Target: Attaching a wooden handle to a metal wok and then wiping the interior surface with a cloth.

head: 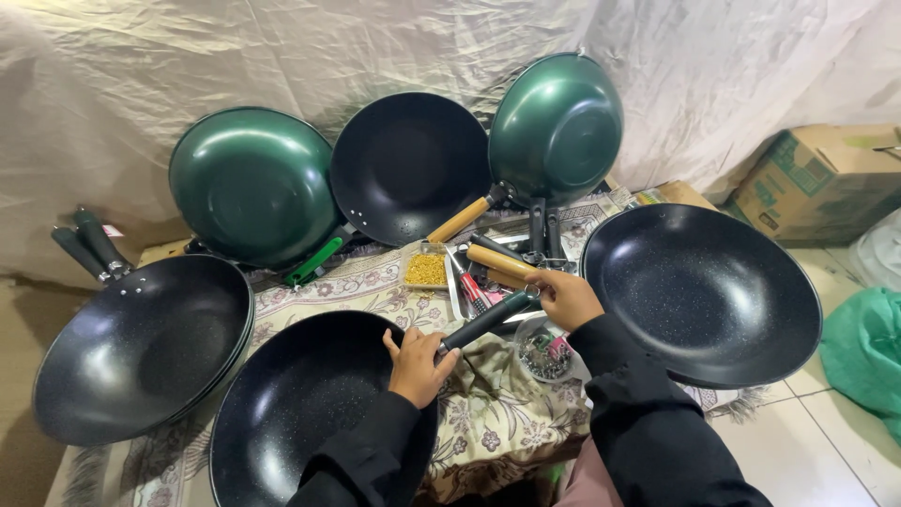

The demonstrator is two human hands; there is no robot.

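Gripping black wok (310, 413) at counter's near edge with left hand (418, 364) closed on its rim; right hand (563, 299) closing on dark handle (488, 319). Best keeping handle aligned with rim.

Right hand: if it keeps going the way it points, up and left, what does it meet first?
Likely the wooden handle at the fingertips of the right hand, then the tray of tools and small yellow parts box. Depth is unclear, so contact may already exist.
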